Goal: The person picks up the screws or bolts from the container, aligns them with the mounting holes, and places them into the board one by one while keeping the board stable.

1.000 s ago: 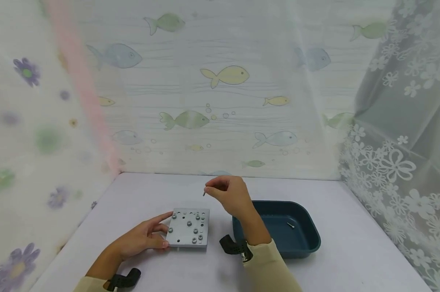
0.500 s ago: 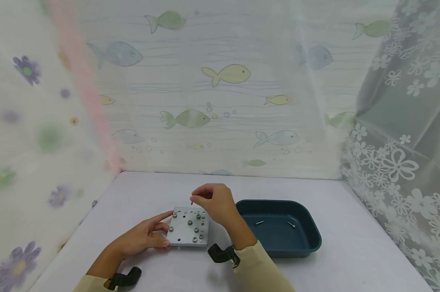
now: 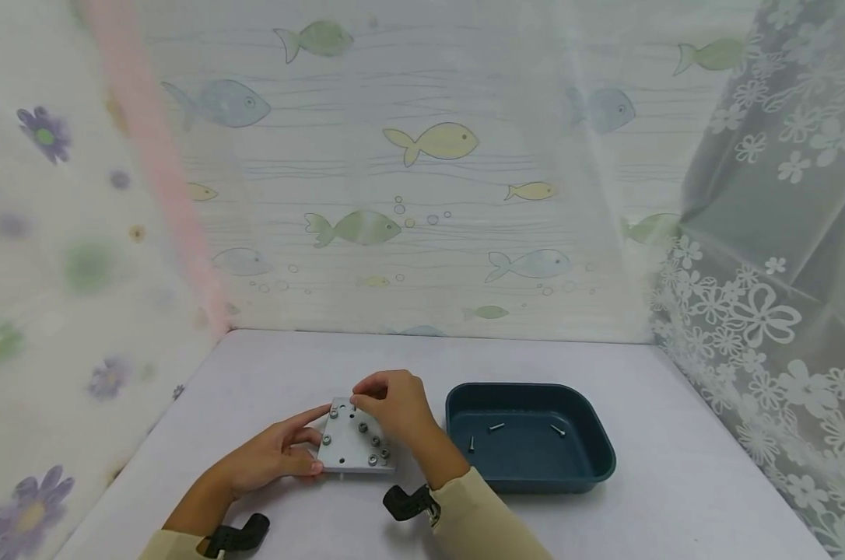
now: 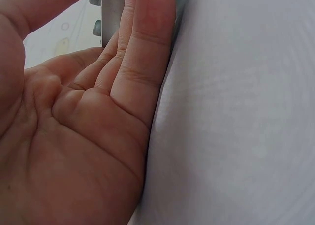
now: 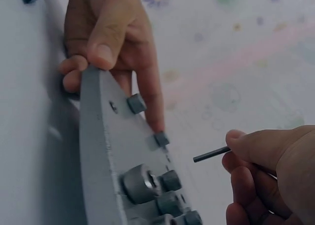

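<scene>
A square silver metal plate (image 3: 351, 447) lies on the table, with several socket-head screws (image 5: 142, 183) standing up from its top face and some bare holes. My left hand (image 3: 271, 455) grips the plate's left edge, thumb at the near corner and index finger along the far one. Over the plate's far right part, my right hand (image 3: 397, 404) pinches a thin metal screw (image 5: 210, 155) between thumb and index finger. Its shank points at the plate, apart from it in the right wrist view; the fingers hide its head.
Right of the plate stands a dark blue tray (image 3: 601, 459). Inside it lie three loose screws, one at the left (image 3: 471, 444), one near the middle (image 3: 496, 427) and one at the right (image 3: 558, 430). Fish-patterned curtains (image 3: 429, 233) enclose the white table (image 3: 674, 482).
My right hand has moved left and down from beside the tray to the plate, carrying the screw. The tray's left side has come into view. My left hand keeps its grip on the plate.
</scene>
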A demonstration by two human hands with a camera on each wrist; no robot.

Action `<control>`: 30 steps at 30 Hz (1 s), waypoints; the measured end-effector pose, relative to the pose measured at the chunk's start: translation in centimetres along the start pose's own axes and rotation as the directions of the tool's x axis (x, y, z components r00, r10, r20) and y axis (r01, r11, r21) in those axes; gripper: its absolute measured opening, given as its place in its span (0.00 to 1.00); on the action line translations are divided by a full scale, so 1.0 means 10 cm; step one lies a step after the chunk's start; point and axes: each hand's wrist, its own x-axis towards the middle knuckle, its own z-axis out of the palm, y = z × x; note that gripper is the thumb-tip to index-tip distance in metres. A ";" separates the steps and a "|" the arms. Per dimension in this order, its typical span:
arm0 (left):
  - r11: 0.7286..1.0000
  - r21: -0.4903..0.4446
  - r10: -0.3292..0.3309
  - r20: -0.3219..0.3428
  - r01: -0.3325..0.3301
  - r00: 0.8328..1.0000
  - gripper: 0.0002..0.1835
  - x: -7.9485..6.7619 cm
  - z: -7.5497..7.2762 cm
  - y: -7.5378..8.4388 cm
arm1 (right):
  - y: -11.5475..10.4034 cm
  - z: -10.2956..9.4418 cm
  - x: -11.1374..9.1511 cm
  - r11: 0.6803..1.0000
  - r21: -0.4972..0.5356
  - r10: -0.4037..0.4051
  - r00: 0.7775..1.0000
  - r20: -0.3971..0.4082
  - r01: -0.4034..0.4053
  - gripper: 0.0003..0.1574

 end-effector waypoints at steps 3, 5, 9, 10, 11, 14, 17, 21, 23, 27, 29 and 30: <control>1.000 -0.001 0.007 0.006 -0.007 1.000 0.53 0.00 0.00 0.01 | 0.02 0.04 -0.01 1.000 -0.006 0.002 1.000 0.001 -0.002 0.04; 1.000 -0.002 0.011 0.010 -0.011 1.000 0.52 0.00 0.00 0.01 | 0.03 0.06 -0.01 1.000 -0.009 -0.004 1.000 0.001 0.004 0.04; 1.000 -0.013 0.017 0.018 -0.017 1.000 0.52 0.00 0.00 0.00 | 0.07 0.10 -0.01 1.000 -0.009 -0.013 1.000 0.002 0.013 0.03; 1.000 -0.017 0.016 0.018 -0.016 1.000 0.52 0.00 0.00 0.00 | 0.07 0.11 -0.01 1.000 -0.010 -0.015 1.000 0.002 0.015 0.03; 1.000 -0.021 0.016 0.019 -0.015 1.000 0.52 0.00 0.00 0.00 | 0.08 0.11 -0.01 1.000 -0.011 -0.017 1.000 0.002 0.017 0.03; 1.000 -0.025 0.015 0.018 -0.015 1.000 0.52 0.00 0.01 -0.01 | 0.09 0.13 -0.01 1.000 -0.022 -0.022 1.000 0.000 0.022 0.03; 1.000 -0.024 0.013 0.017 -0.013 1.000 0.52 0.00 0.01 0.00 | 0.10 0.14 -0.01 0.999 -0.031 -0.024 1.000 -0.001 0.024 0.04; 1.000 -0.016 0.005 0.010 -0.005 1.000 0.53 -0.01 0.01 0.00 | 0.09 0.15 -0.02 0.999 -0.036 -0.027 1.000 -0.003 0.027 0.04; 1.000 -0.013 -0.001 0.006 0.001 1.000 0.53 -0.02 0.02 0.01 | 0.08 0.15 -0.02 0.999 -0.035 -0.028 1.000 -0.004 0.028 0.03; 1.000 -0.012 -0.005 0.003 0.005 1.000 0.53 -0.02 0.02 0.01 | 0.08 0.17 -0.02 0.998 -0.046 -0.031 1.000 -0.001 0.031 0.03; 1.000 -0.014 -0.003 0.004 0.003 1.000 0.53 -0.02 0.02 0.02 | 0.09 0.17 -0.02 0.998 -0.060 -0.033 0.999 -0.001 0.033 0.03; 1.000 -0.014 -0.002 0.005 0.002 1.000 0.53 -0.02 0.02 0.02 | 0.10 0.18 -0.02 0.997 -0.068 -0.036 0.999 -0.001 0.036 0.03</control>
